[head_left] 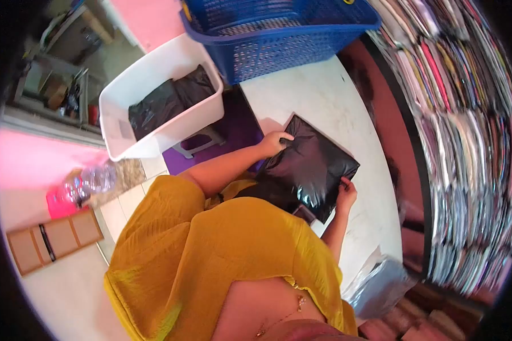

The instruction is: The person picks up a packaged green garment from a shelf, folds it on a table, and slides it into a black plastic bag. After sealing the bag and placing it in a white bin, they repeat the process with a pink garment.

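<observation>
A glossy black plastic package [310, 165] lies at the near edge of the white table, in front of my body. My left hand [276, 143] grips its upper left edge, the thumb on top and the other fingers hidden beneath. At its right corner my right hand [347, 192] pinches the edge. The package looks flat and roughly rectangular, with creases and a bright reflection on its lower part. More black material hangs beside it near my lap, partly hidden by the yellow clothing.
A white bin [162, 136] with black packages stands at the upper left. Beyond the white table [370, 227] top sits a blue basket [279, 54]. Shelves of folded, wrapped items [455, 170] line the right side. Clear plastic bags [378, 284] lie at the lower right.
</observation>
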{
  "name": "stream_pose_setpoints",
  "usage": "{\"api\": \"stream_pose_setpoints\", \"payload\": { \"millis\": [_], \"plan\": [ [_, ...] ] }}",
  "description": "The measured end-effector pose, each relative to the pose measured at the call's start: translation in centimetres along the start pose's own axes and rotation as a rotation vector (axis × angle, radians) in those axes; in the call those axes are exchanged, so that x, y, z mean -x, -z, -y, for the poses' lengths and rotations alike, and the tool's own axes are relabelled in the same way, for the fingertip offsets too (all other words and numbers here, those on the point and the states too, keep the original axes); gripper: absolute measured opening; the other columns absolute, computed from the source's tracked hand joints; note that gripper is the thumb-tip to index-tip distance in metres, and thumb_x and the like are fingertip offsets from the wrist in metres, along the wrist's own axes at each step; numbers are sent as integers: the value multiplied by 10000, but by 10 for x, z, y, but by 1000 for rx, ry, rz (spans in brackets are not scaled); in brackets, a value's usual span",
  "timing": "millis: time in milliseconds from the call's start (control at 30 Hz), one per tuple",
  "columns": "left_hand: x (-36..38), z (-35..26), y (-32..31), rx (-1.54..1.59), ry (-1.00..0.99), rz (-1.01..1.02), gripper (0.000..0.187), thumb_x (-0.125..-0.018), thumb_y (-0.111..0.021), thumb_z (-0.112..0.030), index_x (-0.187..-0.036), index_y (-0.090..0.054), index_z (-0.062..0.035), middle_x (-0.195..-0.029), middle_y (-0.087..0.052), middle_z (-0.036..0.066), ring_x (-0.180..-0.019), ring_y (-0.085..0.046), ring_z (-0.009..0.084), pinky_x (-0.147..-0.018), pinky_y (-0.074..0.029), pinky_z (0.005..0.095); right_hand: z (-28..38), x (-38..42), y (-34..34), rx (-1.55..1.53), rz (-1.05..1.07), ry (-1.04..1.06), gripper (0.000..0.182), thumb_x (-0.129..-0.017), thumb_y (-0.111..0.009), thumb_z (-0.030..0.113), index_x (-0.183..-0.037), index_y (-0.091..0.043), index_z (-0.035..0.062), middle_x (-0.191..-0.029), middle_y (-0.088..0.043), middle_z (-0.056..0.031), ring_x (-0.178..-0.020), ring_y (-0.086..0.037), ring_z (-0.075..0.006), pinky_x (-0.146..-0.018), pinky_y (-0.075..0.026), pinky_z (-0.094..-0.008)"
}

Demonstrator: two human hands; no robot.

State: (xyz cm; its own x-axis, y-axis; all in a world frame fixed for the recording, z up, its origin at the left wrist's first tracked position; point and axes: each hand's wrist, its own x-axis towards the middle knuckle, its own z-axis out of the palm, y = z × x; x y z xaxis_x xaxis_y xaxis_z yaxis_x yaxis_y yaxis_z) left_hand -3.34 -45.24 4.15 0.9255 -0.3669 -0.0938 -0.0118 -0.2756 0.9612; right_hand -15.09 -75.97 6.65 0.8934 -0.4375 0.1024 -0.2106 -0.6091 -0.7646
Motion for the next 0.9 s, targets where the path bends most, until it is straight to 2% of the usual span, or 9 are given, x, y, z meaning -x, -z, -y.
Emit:
{"api": "stream_pose_setpoints", "payload": {
  "millis": [167,233,300,500,633,700,733,833,900],
  "plan": [
    [59,-20,18,-124,108,-162,362,-749,-589,46,-1087,-625,-80,-1012,-636,161,-911,-615,220,-826,-465,312,24,9,-15,-38,164,-65,237,-745,-547,-65,-924,-677,21,-845,-672,-120,-757,-629,-189,-719,-487,-302],
    [82,-31,32,-174,40,-270,372,-735,-599,37,-1083,-628,-89,-976,-640,169,-884,-620,222,-809,-465,314,32,10,-29,-89,191,-13,228,-751,-546,-68,-916,-677,18,-848,-672,-122,-761,-628,-191,-722,-486,-302],
    [107,-42,49,-130,249,-317,370,-733,-604,27,-1086,-627,-80,-967,-645,149,-878,-616,191,-800,-463,303,50,15,-43,-131,213,35,219,-757,-545,-72,-909,-677,15,-850,-672,-124,-765,-627,-193,-724,-484,-303],
    [176,-41,120,5,86,-684,365,-772,-555,72,-1109,-620,-53,-1025,-639,61,-949,-572,122,-840,-441,252,157,33,-94,-392,353,278,184,-794,-554,-45,-902,-681,35,-810,-630,-93,-760,-592,-174,-700,-458,-271],
    [208,-54,201,-13,21,-919,355,-777,-551,62,-1094,-638,-70,-1042,-643,63,-965,-578,126,-837,-441,247,243,40,-124,-448,571,442,222,-793,-545,-39,-955,-673,44,-718,-560,-94,-641,-556,-176,-587,-431,-266],
    [219,-48,253,-67,-106,-972,354,-774,-540,79,-1093,-635,-45,-1051,-639,70,-988,-573,129,-837,-438,240,282,40,-149,-486,701,486,235,-819,-543,-37,-1013,-662,26,-812,-580,-33,-722,-506,-77,-633,-405,-200],
    [221,-54,277,-33,-64,-993,349,-777,-531,89,-1084,-640,-39,-1050,-639,64,-966,-574,119,-823,-438,233,303,40,-163,-486,693,484,235,-819,-543,-37,-1013,-662,26,-812,-580,-33,-722,-506,-77,-633,-405,-200],
    [217,-57,357,-71,10,-1013,341,-797,-517,98,-1079,-647,-43,-941,-637,5,-819,-548,68,-747,-435,200,354,45,-215,-462,855,453,283,-820,-539,-31,-1065,-654,52,-820,-581,-17,-724,-500,-65,-628,-405,-200],
    [205,-24,419,-90,37,-973,356,-777,-542,87,-1085,-647,-59,-916,-664,35,-786,-588,102,-722,-453,224,384,46,-260,-521,990,229,321,-807,-549,-5,-1098,-646,90,-753,-608,-11,-602,-498,-78,-564,-414,-237]
  ]
}}
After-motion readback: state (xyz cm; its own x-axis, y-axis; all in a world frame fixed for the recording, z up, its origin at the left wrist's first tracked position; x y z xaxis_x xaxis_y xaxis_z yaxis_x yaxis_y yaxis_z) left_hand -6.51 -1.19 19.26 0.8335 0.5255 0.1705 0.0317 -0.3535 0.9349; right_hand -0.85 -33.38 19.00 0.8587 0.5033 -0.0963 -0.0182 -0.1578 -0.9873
